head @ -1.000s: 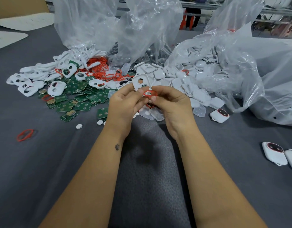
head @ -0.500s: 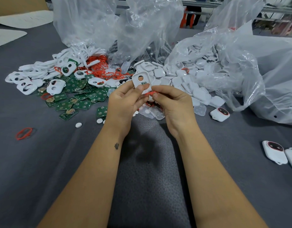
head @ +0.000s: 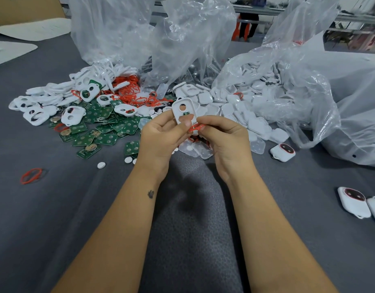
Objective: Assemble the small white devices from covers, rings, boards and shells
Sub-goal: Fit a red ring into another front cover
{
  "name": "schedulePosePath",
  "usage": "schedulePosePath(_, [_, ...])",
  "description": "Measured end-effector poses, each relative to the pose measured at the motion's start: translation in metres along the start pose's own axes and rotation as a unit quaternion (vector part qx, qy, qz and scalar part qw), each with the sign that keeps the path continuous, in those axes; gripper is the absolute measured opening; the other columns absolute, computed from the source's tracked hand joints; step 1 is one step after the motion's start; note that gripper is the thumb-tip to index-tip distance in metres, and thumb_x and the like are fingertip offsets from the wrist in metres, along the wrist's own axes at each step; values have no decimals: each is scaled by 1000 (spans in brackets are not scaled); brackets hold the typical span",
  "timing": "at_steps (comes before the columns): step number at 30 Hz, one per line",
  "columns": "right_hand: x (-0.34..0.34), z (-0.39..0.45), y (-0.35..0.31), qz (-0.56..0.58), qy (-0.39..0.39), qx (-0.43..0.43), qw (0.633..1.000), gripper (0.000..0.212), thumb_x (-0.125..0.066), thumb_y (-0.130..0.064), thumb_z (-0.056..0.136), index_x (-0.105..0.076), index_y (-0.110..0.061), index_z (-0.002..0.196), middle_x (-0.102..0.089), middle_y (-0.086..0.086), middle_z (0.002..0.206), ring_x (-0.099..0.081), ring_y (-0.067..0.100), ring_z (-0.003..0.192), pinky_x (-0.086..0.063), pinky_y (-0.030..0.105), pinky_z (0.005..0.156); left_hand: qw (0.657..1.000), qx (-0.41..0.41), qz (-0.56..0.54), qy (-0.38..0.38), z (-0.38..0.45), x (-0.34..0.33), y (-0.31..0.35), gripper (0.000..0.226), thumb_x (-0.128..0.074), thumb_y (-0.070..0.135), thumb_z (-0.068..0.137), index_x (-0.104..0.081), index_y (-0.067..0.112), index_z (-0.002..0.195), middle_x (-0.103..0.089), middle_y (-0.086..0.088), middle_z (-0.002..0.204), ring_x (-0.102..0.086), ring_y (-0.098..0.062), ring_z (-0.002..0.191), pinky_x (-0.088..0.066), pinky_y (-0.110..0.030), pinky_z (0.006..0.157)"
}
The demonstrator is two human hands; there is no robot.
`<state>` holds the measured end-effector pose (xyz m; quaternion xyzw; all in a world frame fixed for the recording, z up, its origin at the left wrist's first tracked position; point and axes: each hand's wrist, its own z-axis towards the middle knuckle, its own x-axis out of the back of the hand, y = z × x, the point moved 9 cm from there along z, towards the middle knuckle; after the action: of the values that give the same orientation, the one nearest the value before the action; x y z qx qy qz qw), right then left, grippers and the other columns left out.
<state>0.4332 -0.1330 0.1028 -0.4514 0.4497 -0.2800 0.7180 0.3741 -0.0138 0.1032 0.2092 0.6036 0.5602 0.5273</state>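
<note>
White cover [head: 184, 109] between pinching left fingers [head: 183, 123].

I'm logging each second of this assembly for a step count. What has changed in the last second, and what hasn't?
Little has moved. The left hand still grips the white cover, now tipped a bit more upright. The right hand still pinches the red ring at the cover's lower edge; it looks more bunched than before. Nothing was picked up or let go. The parts piles, bags and finished devices lie as they were.
</note>
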Motion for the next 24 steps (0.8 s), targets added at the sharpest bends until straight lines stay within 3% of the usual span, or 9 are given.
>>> schedulePosePath(10, [-1,-3,-4,-14,14,1,1000,29,-57,20,80,-72,-5,78,-73,7,72,-68,16,71,-56,24,69,1000,-6,20,-4,-1,-2,2,25,-62,-8,87,-70,13,97,-76,-2,91,-71,-13,86,-54,-20,72])
schedulePosePath(19, [-2,-4,-10,-50,26,22,998,46,-53,22,78,-75,-17,65,-73,1,69,-68,10,69,-53,19,62,999,44,12,-3,-2,-1,-8,24,-64,-2,88,-66,12,107,-75,2,94,-71,-10,84,-56,-19,67])
schedulePosePath(24, [5,-3,-8,-77,60,18,995,34,-61,16,77,-74,-16,72,-71,3,71,-65,15,71,-56,24,67,998,54,-29,7,0,2,-10,24,-62,-6,88,-67,12,103,-76,1,91,-72,-9,83,-54,-16,67])
